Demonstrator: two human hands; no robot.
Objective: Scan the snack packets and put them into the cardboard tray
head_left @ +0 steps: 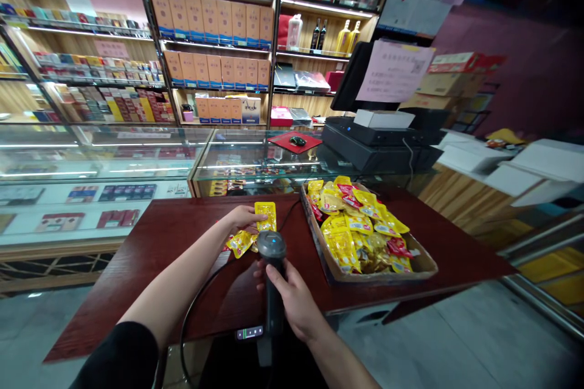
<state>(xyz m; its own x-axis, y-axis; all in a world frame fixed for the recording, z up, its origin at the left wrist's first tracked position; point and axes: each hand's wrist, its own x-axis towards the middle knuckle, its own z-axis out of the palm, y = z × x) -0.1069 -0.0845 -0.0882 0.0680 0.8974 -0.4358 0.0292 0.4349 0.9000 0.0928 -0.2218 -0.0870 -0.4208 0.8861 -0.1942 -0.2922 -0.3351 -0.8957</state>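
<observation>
My right hand [292, 295] is wrapped round the handle of a black barcode scanner [272, 249], whose head points away from me over the table. Beyond the scanner, my left hand [244, 219] grips a yellow snack packet [266, 214] by its left edge. Just below that hand a few more yellow packets [240, 244] lie on the dark red table [173, 255], with a bit of red among them. To the right stands a shallow cardboard box [378, 278] heaped with yellow and red packets [360, 222].
A black cable [187, 310] runs from the scanner area across the table. Behind it are a glass display counter [237, 158], a mouse [297, 141] on a red mat and a black checkout terminal [365, 140]. Stocked shelves [212, 42] line the wall. White boxes [538, 164] stand at the right.
</observation>
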